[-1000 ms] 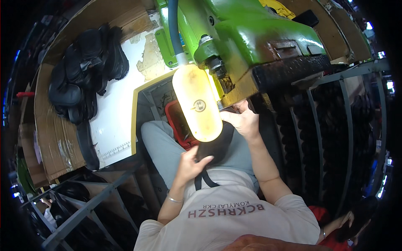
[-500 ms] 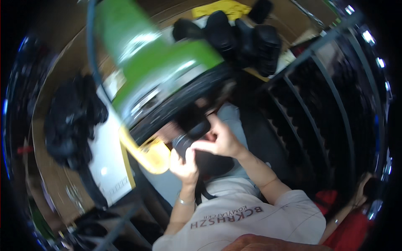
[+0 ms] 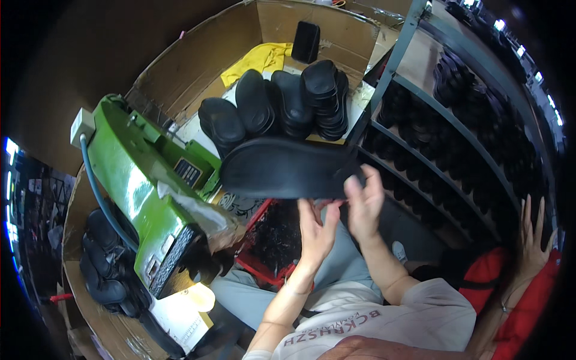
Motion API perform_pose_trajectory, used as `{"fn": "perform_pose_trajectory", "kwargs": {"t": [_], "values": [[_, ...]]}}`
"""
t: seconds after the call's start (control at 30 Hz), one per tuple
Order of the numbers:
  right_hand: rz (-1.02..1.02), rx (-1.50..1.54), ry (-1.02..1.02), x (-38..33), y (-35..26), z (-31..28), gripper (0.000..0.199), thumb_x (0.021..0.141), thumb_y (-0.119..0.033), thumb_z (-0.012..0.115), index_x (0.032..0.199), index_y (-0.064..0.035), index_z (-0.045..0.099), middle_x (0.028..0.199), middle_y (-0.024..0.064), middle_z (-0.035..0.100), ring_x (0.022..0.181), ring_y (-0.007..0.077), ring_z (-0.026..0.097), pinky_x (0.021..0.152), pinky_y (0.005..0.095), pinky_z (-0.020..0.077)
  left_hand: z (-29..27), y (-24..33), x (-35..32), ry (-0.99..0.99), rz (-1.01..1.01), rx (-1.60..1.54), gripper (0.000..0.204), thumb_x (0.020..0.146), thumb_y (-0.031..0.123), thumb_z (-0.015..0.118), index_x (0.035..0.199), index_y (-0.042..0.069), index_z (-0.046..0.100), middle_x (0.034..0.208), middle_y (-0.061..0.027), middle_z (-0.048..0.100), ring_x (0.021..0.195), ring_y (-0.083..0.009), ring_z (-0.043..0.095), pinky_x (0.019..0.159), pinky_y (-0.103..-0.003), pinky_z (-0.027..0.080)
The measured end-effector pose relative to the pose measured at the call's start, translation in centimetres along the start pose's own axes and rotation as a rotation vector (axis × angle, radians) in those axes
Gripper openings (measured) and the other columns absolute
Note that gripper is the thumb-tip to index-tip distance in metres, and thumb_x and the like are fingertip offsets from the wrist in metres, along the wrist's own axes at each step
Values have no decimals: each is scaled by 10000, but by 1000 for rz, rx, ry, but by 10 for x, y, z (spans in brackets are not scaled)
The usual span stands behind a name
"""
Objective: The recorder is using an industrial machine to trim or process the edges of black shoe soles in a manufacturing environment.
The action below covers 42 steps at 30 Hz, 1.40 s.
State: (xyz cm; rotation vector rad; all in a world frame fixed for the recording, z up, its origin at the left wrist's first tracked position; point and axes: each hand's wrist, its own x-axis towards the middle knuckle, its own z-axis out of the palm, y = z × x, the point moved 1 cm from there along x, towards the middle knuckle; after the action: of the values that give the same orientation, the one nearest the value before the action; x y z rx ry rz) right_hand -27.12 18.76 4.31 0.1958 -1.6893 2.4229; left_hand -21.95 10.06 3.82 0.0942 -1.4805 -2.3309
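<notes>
Green machine [image 3: 135,198] fills nine o'clock; racks of soles [image 3: 456,150] run along three. At centre we hold a black sole [image 3: 287,168], left hand [image 3: 317,229] cupped beneath, right hand [image 3: 365,204] pinching its edge. Stacked soles [image 3: 282,102] sit at twelve.

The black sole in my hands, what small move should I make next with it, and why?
Probably carry the black sole forward and lay it on the stacks of soles behind it. Both the left hand and the right hand grip only its near right end, so most of it hangs unsupported, and it is already lifted away from the green machine.
</notes>
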Motion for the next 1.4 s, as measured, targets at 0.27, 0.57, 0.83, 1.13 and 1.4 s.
{"fn": "perform_pose_trajectory", "kwargs": {"t": [0.27, 0.57, 0.83, 1.13, 1.4], "values": [[-619, -829, -264, 117, -6, -1, 472, 730, 38, 605, 1187, -17, 499, 1168, 166, 555, 1047, 274, 569, 888, 360, 442, -1, 41, 122, 184, 356, 445, 571, 846, 19, 574, 1344, -86, 313, 1185, -203, 548, 1070, -234, 564, 929, -312, 419], [-875, -1586, -772, 229, 32, 27, 355, 676, -51, 632, 1026, -31, 574, 1001, 157, 594, 1029, 287, 556, 862, 385, 405, -2, 9, 216, 253, 480, 1325, 435, 778, 106, 620, 1170, -61, 532, 948, -237, 597, 879, -377, 597, 786, -422, 481], [-1177, -1534, -718, 195, -6, -1, 99, 704, -83, 583, 775, -28, 541, 774, 139, 596, 819, 272, 598, 735, 331, 432, 7, -7, 221, 210, 442, 1363, 316, 783, 104, 606, 1067, -34, 610, 949, -225, 603, 881, -374, 602, 782, -430, 482], [-1054, -1435, -730, 165, -14, 10, 431, 653, -64, 610, 1078, -24, 548, 1083, 185, 548, 1058, 320, 520, 915, 409, 385, -12, -2, 130, 236, 651, 1127, 340, 809, 161, 662, 1085, -20, 580, 1087, -205, 578, 993, -363, 558, 866, -403, 447], [-875, -1236, -655, 76, -10, -1, 567, 749, -42, 571, 1305, -28, 463, 1319, 184, 465, 1194, 346, 449, 999, 411, 327, -232, 34, -145, 739, 441, 1447, 222, 751, 58, 666, 968, 19, 642, 991, -147, 637, 933, -321, 580, 857, -421, 444]]}}
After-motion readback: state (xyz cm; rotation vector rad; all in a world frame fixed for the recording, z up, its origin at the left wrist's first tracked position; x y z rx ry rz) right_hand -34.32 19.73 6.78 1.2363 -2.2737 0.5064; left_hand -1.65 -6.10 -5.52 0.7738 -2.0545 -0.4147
